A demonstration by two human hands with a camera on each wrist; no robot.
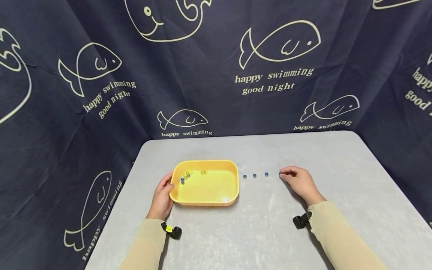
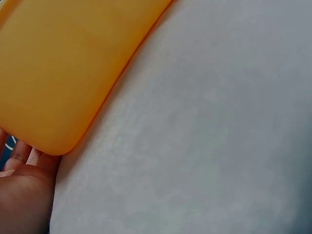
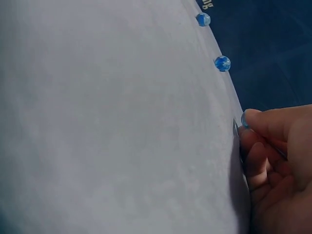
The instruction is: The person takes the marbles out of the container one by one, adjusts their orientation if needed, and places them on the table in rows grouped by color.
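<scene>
My left hand [image 1: 162,198] grips the left end of a yellow plastic tray [image 1: 204,204], its thumb over the rim and its fingers along the outside. Several small marbles lie in the tray: a blue marble [image 1: 182,179] among others near the left wall, and pale see-through marbles [image 1: 204,172] along the back. To the right, my right hand [image 1: 300,183] pinches a blue marble [image 3: 244,120] between thumb and fingers, low at the table. Left of that hand, three blue marbles sit in a row, the nearest marble [image 1: 266,174] a short gap from the fingertips.
Everything stands on a pale grey table [image 1: 236,240] with rounded far corners. A dark blue curtain [image 1: 216,75] with fish drawings and lettering hangs behind it and at both sides. A small black camera [image 1: 299,221] is strapped at the right wrist, and another camera [image 1: 175,233] at the left.
</scene>
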